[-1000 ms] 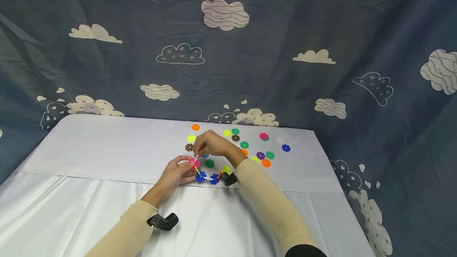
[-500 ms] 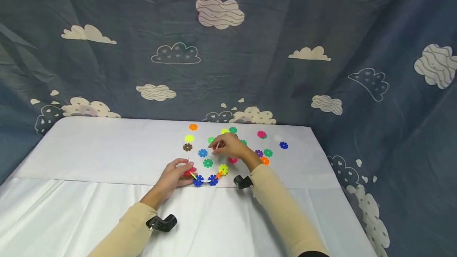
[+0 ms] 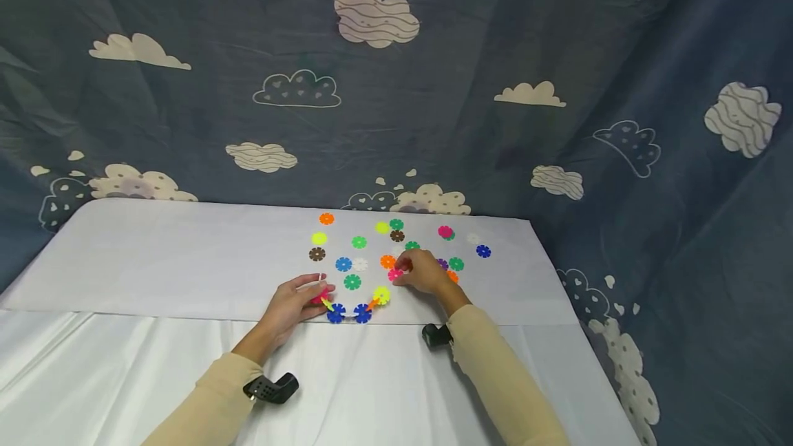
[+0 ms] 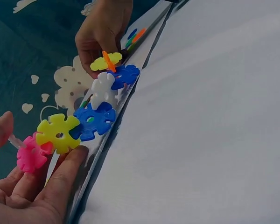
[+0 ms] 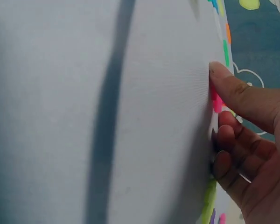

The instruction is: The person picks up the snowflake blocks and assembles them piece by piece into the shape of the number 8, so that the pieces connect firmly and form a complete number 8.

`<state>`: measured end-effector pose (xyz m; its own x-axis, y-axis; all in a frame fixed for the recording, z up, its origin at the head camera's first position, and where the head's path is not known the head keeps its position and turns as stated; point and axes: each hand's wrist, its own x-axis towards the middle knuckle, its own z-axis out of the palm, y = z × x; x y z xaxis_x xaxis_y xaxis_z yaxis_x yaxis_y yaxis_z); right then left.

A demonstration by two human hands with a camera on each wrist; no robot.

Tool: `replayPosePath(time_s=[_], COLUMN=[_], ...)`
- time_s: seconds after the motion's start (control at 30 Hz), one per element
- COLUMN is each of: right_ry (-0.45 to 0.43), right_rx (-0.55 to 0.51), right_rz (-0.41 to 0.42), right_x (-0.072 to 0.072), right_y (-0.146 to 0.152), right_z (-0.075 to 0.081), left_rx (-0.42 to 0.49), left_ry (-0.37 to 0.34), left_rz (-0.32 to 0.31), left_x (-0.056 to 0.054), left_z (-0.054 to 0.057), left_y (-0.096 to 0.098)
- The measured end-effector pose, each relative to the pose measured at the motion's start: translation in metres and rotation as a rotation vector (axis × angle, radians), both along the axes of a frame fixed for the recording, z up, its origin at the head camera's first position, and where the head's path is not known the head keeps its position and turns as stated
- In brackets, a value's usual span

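My left hand (image 3: 291, 305) holds a pink notched disc (image 4: 31, 153) at the left end of a curved chain of snowflake discs. A white piece (image 4: 15, 141) is slotted into that disc beside the thumb. From there the chain runs through a yellow disc (image 4: 59, 134), a blue disc (image 4: 94, 121), a white disc (image 4: 103, 90), another blue disc (image 4: 125, 76) and an orange disc (image 4: 108, 61) to a yellow-green one (image 3: 381, 295). Over the table, my right hand (image 3: 424, 272) pinches the edges of a loose pink disc (image 3: 395, 274).
Several loose discs lie beyond the chain, among them a green disc (image 3: 352, 282), a light blue disc (image 3: 343, 264), a white disc (image 3: 360, 263) and an orange disc (image 3: 387, 261). A dark blue disc (image 3: 483, 251) lies far right on the white tabletop (image 3: 186, 260).
My right hand has left the chain's pink end and moved right to the loose pink disc. The left hand keeps its hold on the chain, now lowered slightly. The head view has shifted.
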<state>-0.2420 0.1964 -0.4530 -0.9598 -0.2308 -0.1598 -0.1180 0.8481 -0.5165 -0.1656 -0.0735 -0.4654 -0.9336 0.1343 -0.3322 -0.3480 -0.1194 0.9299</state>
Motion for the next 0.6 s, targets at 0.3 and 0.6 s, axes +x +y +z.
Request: replayPosePath(time_s=[0.3, 0.6], right_ry=[-0.007, 0.003], right_rx=[-0.228, -0.601], right_rz=[0.028, 0.136], right_x=[0.002, 0.003], right_y=[-0.005, -0.056], right_z=[0.002, 0.034], left_rx=[0.025, 0.031], left_ry=[0.007, 0.013], left_rz=[-0.013, -0.026], left_x=[-0.001, -0.002], left_z=[0.000, -0.001], left_y=[0.000, 0.005])
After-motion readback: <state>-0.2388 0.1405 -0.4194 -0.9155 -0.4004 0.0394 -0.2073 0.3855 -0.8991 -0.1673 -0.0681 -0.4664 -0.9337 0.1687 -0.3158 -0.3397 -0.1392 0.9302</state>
